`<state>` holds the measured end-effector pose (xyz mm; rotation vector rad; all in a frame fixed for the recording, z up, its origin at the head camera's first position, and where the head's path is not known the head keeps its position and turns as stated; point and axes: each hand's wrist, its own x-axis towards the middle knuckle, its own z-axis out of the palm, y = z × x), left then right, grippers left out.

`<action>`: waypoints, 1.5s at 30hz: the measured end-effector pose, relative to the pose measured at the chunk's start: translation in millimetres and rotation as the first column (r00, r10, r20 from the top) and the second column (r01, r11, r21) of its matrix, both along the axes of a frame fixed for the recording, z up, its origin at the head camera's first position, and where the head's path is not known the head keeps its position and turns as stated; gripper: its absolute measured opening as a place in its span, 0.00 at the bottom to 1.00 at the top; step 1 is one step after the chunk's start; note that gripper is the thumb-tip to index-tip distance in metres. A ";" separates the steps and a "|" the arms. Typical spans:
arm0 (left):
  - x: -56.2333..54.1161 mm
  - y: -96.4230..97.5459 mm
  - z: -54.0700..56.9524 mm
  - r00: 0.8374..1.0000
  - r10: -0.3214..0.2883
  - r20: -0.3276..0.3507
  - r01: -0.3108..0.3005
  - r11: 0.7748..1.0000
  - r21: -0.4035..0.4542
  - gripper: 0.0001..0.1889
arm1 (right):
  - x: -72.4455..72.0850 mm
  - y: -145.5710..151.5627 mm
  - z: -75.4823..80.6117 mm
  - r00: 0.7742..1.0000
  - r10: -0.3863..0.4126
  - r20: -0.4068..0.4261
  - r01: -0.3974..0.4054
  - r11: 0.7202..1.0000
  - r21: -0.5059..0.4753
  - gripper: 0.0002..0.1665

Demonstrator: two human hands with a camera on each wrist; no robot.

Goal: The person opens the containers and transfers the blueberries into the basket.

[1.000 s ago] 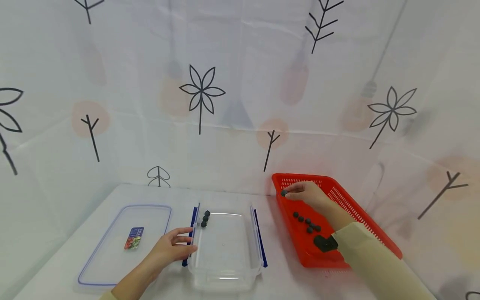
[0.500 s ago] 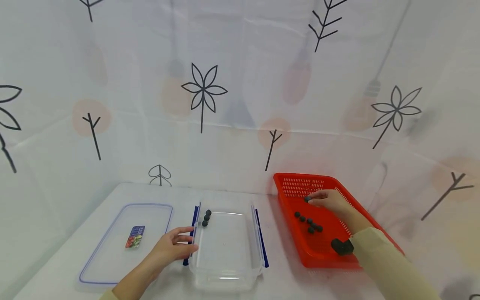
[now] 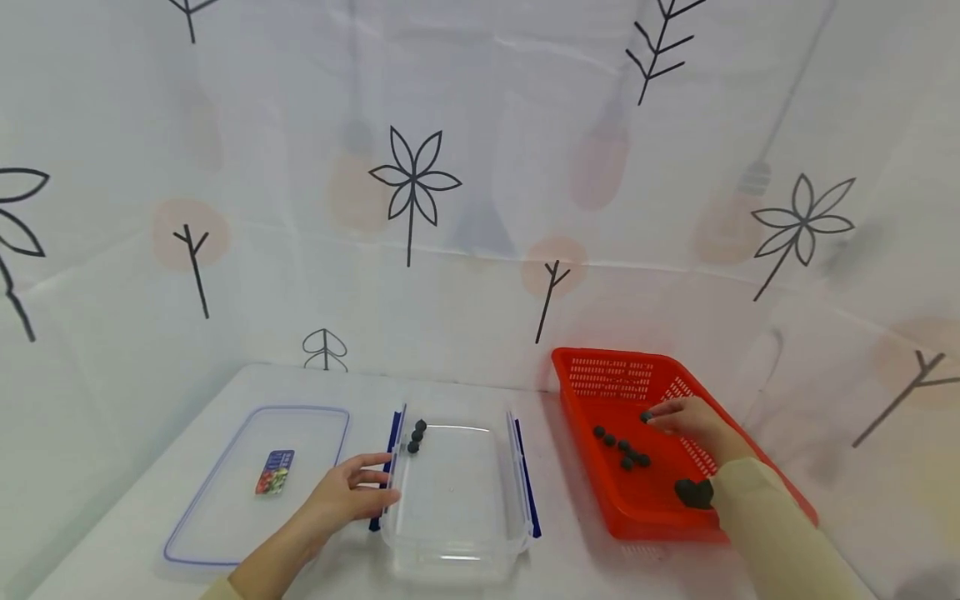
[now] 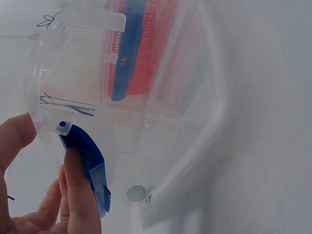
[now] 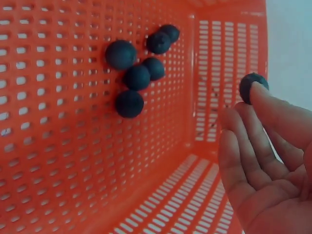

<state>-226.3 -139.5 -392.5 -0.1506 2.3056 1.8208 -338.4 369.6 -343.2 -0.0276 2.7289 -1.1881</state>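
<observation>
My right hand (image 3: 690, 421) is over the red plastic basket (image 3: 592, 479), pinching a blueberry (image 5: 252, 87) between thumb and fingertips. Several loose blueberries (image 5: 136, 76) lie on the basket floor, clustered apart from the hand. A clear plastic container (image 3: 450, 492) with raised blue side latches stands in the middle, and three blueberries (image 3: 417, 436) rest at its far left corner. My left hand (image 3: 348, 496) holds that container's left side; in the left wrist view the thumb is at the rim and fingers lie against a blue latch (image 4: 90, 156).
A clear lid (image 3: 217, 500) with a blue edge lies flat on the white table (image 3: 360, 396), left of the container, bearing a printed label (image 3: 275, 472). A patterned white curtain (image 3: 465, 208) hangs behind. A dark object (image 3: 693, 493) sits at my right wrist.
My right hand has moved right and toward me, from the basket's far left corner to above its middle, with the blueberry still pinched. The left hand keeps its place on the container.
</observation>
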 end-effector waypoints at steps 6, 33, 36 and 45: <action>-2.1 3.0 -1.0 1.000 -0.004 -0.012 0.004 1.000 -0.001 0.37 | 3.9 10.1 -1.2 1.000 -0.006 -0.013 0.006 0.999 -0.046 0.26; 0.0 1.9 1.2 1.000 -0.011 -0.001 0.011 1.000 0.006 0.39 | 11.9 -82.7 36.3 0.985 0.106 -0.137 -0.120 0.988 -0.099 0.25; -0.1 2.1 1.5 1.000 -0.012 0.000 0.012 1.000 0.002 0.39 | 11.2 -93.1 38.6 0.987 0.096 -0.132 -0.109 0.989 -0.097 0.23; 0.6 0.5 1.1 1.000 -0.003 0.002 0.003 1.000 0.007 0.36 | 12.4 -132.2 42.0 0.984 0.115 -0.137 -0.133 0.983 -0.126 0.16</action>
